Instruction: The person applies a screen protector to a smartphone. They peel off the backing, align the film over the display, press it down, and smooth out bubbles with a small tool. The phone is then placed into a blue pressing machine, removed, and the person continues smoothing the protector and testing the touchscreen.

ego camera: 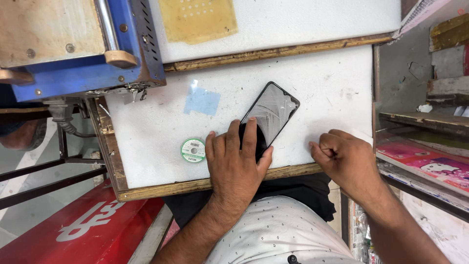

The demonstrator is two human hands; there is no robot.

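Note:
A black smartphone [273, 110] with a cracked, scratched screen lies at a slant on the white work table [322, 83]. My left hand [237, 164] lies flat over the phone's near end, fingers spread and pressing down on it. My right hand [344, 159] rests to the right on the table's front edge, curled into a loose fist; anything pinched in it is too small to see.
A small round green-and-white spool [193, 149] sits just left of my left hand. A blue tape patch [202, 101] is stuck to the table. A blue machine [83, 44] stands at the back left. A yellow sheet [198, 18] lies at the back. Cluttered shelves [430, 132] are on the right.

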